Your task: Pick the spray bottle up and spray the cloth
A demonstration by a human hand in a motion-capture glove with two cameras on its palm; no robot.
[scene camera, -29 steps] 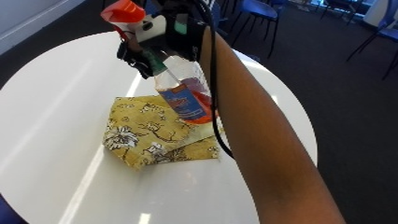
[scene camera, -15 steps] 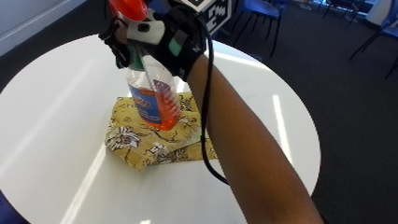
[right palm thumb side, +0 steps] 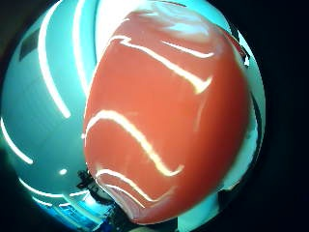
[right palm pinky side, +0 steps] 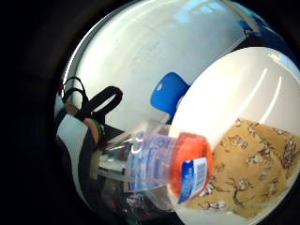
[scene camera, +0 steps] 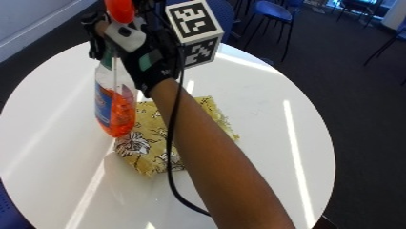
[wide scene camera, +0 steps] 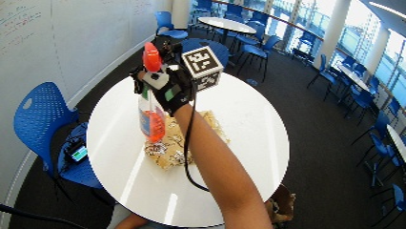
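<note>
My gloved right hand (scene camera: 143, 52) grips the neck of a clear spray bottle (scene camera: 113, 102) with orange liquid and an orange trigger head (scene camera: 120, 9). The bottle hangs upright in the air above the left edge of a yellow floral cloth (scene camera: 166, 138), which lies folded on the round white table (scene camera: 266, 114). In the wide outside view the hand (wide scene camera: 166, 85) holds the bottle (wide scene camera: 152, 121) over the cloth (wide scene camera: 181, 143). The little finger side palm view shows the bottle body (right palm pinky side: 159, 168) close by, the cloth (right palm pinky side: 253, 159) beyond it. The orange head (right palm thumb side: 164, 116) fills the thumb side palm view.
A blue chair (wide scene camera: 54, 138) stands left of the table, with a phone-like item (wide scene camera: 79, 152) on its seat. More blue chairs (scene camera: 273, 14) and tables sit behind. Bare table surface surrounds the cloth on all sides.
The hand has carried the bottle leftward, from over the cloth's middle toward its left edge, and brought it upright. The cloth has not moved.
</note>
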